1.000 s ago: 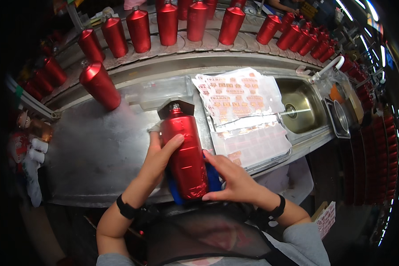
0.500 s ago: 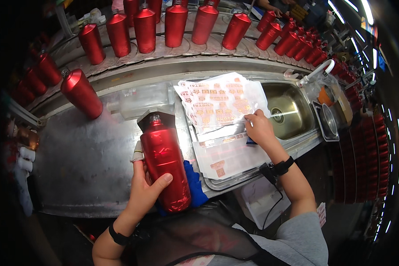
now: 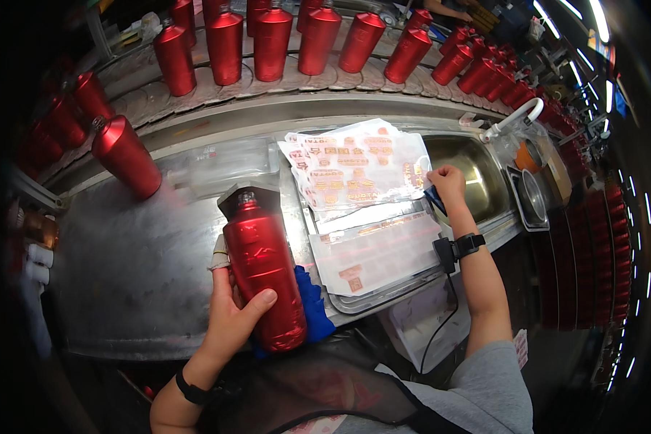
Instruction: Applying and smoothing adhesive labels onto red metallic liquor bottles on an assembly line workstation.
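Note:
My left hand (image 3: 231, 317) is wrapped around the lower part of a shiny red bottle (image 3: 264, 271), thumb across its front; a pale wrap covers one fingertip. The bottle leans, with its dark open neck pointing away from me. Behind its shoulder is a grey, angular holder (image 3: 269, 198). My right hand (image 3: 452, 189) is closed in a pinch at the right edge of the stacked decal sheets (image 3: 354, 163), on a gold-lettered decal (image 3: 417, 176) that stands up at that edge. Under those fingers a small dark blue thing (image 3: 435, 198) shows, partly hidden.
A whitish sheet (image 3: 376, 257) lies nearer on the tray, beside a blue cloth (image 3: 312, 304). To the right are a steel sink (image 3: 481, 181) and a white tap (image 3: 517, 119). Red bottles (image 3: 273, 45) line the conveyor (image 3: 289, 81); another bottle (image 3: 126, 158) stands on the steel counter (image 3: 123, 275).
My right hand has moved right and slightly away, drawing the decal to the sheets' edge. The left hand and its bottle shifted slightly left. Bottles on the conveyor have moved.

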Demonstrator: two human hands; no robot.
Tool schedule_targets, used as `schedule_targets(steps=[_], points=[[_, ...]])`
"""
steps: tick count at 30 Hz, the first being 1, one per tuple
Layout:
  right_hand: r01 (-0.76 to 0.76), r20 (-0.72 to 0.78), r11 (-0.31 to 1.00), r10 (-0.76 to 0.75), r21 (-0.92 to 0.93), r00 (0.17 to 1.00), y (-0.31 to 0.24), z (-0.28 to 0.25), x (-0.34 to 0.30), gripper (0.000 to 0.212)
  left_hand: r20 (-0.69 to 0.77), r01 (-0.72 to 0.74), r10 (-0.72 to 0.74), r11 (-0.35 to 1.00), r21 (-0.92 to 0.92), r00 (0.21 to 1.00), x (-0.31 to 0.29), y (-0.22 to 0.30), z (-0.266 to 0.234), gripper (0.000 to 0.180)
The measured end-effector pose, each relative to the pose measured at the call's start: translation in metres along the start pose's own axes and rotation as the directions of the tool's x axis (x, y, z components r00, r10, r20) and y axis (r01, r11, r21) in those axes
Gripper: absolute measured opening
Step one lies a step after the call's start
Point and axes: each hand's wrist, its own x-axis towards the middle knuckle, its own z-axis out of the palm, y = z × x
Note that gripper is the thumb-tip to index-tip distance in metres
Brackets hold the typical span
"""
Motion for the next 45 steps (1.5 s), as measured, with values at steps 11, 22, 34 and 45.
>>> schedule_targets(steps=[11,22,34,45], points=[[-0.194,0.081,0.970,0.207,-0.144,0.975,0.114,-0.005,0.032,0.021,0.008,-0.020,0.020,0.999,0.039,1.000,-0.011,-0.004,0.000,0.082],[0.112,-0.058,0.949,-0.135,-0.294,0.989,0.036,-0.048,-0.023,0.021,-0.038,-0.002,0.003,0.999,0.040,0.999,-0.022,-0.011,0.002,0.087],[0.531,0.469,0.763,-0.645,0.367,0.603,-0.232,-0.127,-0.175,0.008,0.056,0.095,-0.092,0.993,-0.068,0.994,-0.012,0.010,-0.022,0.089],[0.659,0.484,0.505,-0.843,0.558,0.236,-0.315,-0.054,-0.172,0.015,-0.038,0.043,-0.052,0.979,-0.197,0.998,-0.006,0.015,-0.024,0.061]])
